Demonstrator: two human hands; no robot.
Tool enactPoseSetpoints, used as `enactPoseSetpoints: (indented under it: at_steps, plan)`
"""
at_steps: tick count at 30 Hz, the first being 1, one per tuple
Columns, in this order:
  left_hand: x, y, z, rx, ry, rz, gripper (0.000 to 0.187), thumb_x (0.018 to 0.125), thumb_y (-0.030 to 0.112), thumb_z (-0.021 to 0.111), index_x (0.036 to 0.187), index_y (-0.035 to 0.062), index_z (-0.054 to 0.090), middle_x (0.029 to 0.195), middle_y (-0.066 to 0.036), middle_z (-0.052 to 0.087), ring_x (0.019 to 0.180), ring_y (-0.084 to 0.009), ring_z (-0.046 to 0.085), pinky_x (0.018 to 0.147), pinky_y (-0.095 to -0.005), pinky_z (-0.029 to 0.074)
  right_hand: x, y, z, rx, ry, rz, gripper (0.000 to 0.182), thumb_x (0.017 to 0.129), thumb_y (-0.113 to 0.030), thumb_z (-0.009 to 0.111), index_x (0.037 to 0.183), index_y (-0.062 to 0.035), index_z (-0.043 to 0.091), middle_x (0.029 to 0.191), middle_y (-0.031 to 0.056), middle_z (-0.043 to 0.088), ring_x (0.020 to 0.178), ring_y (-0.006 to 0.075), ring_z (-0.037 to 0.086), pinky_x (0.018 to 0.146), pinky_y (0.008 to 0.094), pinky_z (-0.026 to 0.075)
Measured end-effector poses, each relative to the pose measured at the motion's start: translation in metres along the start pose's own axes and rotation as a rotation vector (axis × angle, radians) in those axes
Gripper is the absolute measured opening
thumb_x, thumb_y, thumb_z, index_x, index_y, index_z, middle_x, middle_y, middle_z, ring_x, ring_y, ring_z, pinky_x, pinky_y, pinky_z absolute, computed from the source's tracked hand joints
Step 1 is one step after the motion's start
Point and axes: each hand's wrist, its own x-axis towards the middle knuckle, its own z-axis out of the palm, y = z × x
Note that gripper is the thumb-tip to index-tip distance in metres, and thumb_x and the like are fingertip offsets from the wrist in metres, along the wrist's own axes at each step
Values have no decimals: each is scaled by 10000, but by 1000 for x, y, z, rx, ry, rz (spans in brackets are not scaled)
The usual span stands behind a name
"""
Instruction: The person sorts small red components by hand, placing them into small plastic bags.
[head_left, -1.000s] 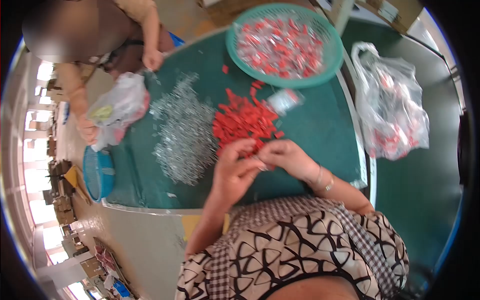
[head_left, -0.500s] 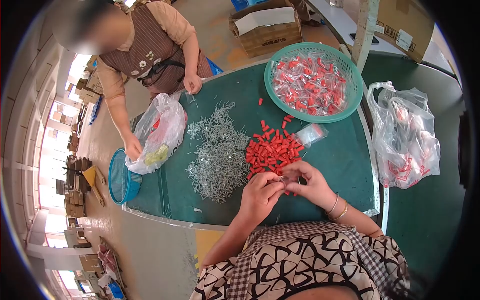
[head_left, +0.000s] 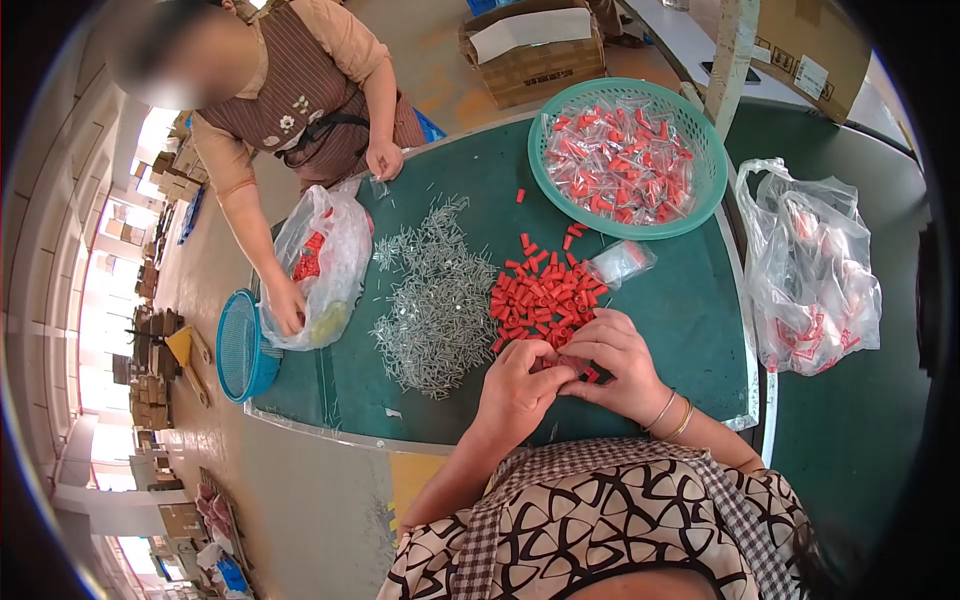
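Both of my hands meet at the near edge of a heap of red plastic caps (head_left: 540, 295). Between the fingertips is a small clear plastic bag (head_left: 570, 368), with a reddish tint showing through it. My left hand (head_left: 518, 388) pinches it from the left, fingers curled. From the right, my right hand (head_left: 622, 368) grips it with thumb and fingers, bangles at the wrist. Left of the caps lies a big pile of grey screws (head_left: 435, 310). Beyond my right hand rests a stack of clear bags (head_left: 622, 263).
A green basket (head_left: 545, 190) of bagged red caps stands at the back right. Across the table, a co-worker (head_left: 300, 110) reaches into a white plastic bag (head_left: 345, 240) beside a blue basket (head_left: 232, 350). Another plastic bag (head_left: 810, 270) lies right of the table edge (head_left: 735, 290).
My right hand's fingers have closed in over the small bag. The co-worker's hand has moved deeper into the white bag, whose opening now shows more red pieces.
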Motion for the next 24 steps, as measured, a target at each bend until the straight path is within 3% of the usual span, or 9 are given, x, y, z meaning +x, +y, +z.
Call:
enactPoseSetpoints:
  at_steps: [7, 14, 17, 20, 22, 24]
  plan:
    - [-2, 2, 1, -103, -13, -52, 308, 650, -52, 759, 891, 138, 733, 906, -27, 569, 781, -184, 607, 640, -307, 507, 0, 5, 2, 134, 4, 35, 443, 564, -191, 894, 944, -88, 691, 899, 48, 674, 910, 251, 636, 1012, 493, 433]
    - [0, 3, -3, -122, -11, -35, 269, 664, -33, 754, 878, 125, 715, 854, -51, 590, 775, -233, 621, 628, -334, 507, 1, 8, 0, 146, -14, 20, 409, 572, -188, 891, 915, -93, 690, 839, 47, 664, 843, 250, 643, 1008, 483, 432]
    - [1, 5, -3, -79, 3, -40, 291, 672, -39, 747, 927, 98, 712, 888, -59, 608, 786, -245, 623, 639, -335, 508, -1, 9, 2, 178, -4, 56, 414, 574, -195, 892, 921, -97, 691, 826, 44, 658, 831, 252, 640, 1010, 469, 430]
    - [-4, 1, -9, -200, 84, -192, 344, 711, -49, 743, 1030, 72, 706, 950, -93, 634, 801, -264, 623, 682, -325, 515, 0, 8, -1, 196, -4, 86, 422, 575, -199, 896, 929, -97, 691, 818, 40, 658, 826, 253, 639, 1016, 458, 427]
    - [-13, -19, -18, -122, 124, -287, 316, 753, -6, 741, 1059, 57, 695, 967, -102, 633, 849, -294, 618, 743, -356, 512, -1, 9, 0, 211, 5, 80, 425, 594, -202, 899, 942, -74, 691, 793, 33, 657, 786, 216, 642, 1034, 474, 412]
    - [-16, -51, -28, 251, 111, -421, 292, 774, 37, 737, 1062, 48, 688, 973, -108, 629, 887, -308, 612, 781, -383, 502, -3, 9, 1, 204, 9, 84, 424, 594, -191, 896, 946, -75, 691, 790, 30, 659, 782, 213, 643, 1035, 474, 412]
